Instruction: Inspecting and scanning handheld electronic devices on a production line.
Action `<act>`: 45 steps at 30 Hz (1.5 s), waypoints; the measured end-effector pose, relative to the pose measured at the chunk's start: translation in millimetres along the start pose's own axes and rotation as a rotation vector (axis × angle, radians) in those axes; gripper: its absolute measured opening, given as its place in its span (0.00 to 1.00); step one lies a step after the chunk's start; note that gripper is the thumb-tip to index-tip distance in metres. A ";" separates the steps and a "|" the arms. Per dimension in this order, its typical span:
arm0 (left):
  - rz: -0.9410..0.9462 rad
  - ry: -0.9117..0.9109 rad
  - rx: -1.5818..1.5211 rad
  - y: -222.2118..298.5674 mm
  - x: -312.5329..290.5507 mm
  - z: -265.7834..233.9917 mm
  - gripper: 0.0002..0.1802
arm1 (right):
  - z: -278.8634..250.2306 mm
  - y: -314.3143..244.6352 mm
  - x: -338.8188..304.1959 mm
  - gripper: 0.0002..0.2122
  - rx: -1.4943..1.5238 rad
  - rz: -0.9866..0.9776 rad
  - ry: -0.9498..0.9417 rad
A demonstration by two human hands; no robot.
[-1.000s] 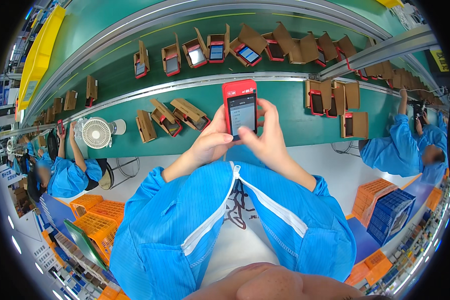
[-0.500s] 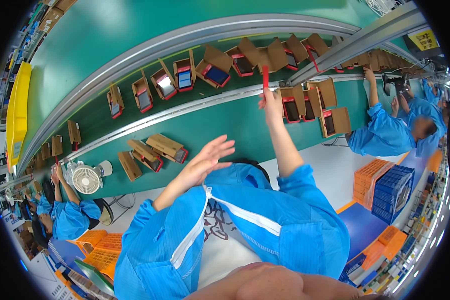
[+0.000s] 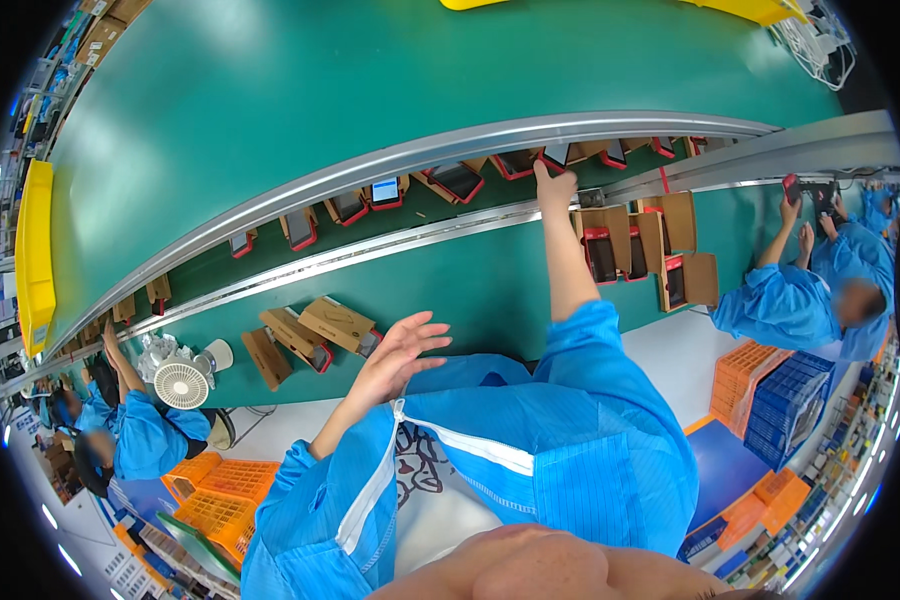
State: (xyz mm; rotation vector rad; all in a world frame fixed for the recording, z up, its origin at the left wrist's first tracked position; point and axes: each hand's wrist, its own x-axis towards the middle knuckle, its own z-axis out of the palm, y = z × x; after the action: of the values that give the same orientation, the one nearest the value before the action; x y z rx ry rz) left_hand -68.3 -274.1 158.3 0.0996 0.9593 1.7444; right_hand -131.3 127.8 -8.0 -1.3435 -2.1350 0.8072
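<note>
My right hand (image 3: 556,190) reaches over the near metal rail, its fingers closed on the edge of a red-cased handheld device (image 3: 554,157) with a pale screen. This device lies in the row of cardboard boxes between the two rails; the far rail hides part of it. My left hand (image 3: 398,357) hovers above the green bench with fingers spread and nothing in it. Left of that hand, brown cartons (image 3: 338,323) with red-edged devices under them rest on the bench. Beside my right forearm stand open boxes (image 3: 598,255) holding dark-screened red devices.
A white fan (image 3: 183,384) stands at the left. The silver far rail (image 3: 400,157) curves across the bench, with a yellow tray (image 3: 35,260) at far left. Co-workers in blue (image 3: 785,300) sit on both sides. Orange crates (image 3: 738,378) and blue crates (image 3: 788,405) stand at the right.
My right hand has lowered the red device, held upright before, into the box row. My left hand stays open, slightly lower. The view has shifted, showing more of the far bench.
</note>
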 end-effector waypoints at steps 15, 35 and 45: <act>0.129 -0.009 -0.020 1.5 -11.7 9.1 0.26 | -94.9 -24.3 -144.7 0.13 0.885 0.257 -0.180; 0.225 -0.250 -0.319 1.9 -112.6 43.3 0.35 | -229.6 -130.7 -344.8 0.30 1.028 -0.115 -1.040; 0.200 -0.375 -0.306 -1.5 -139.8 38.8 0.41 | -245.2 -146.4 -358.2 0.28 1.090 -0.200 -1.159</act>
State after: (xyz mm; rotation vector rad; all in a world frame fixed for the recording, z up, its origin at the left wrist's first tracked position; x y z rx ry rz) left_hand 9.0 -369.0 236.0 0.3203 0.4151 1.9470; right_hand 84.2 -194.9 235.5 0.0026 -1.7571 2.5299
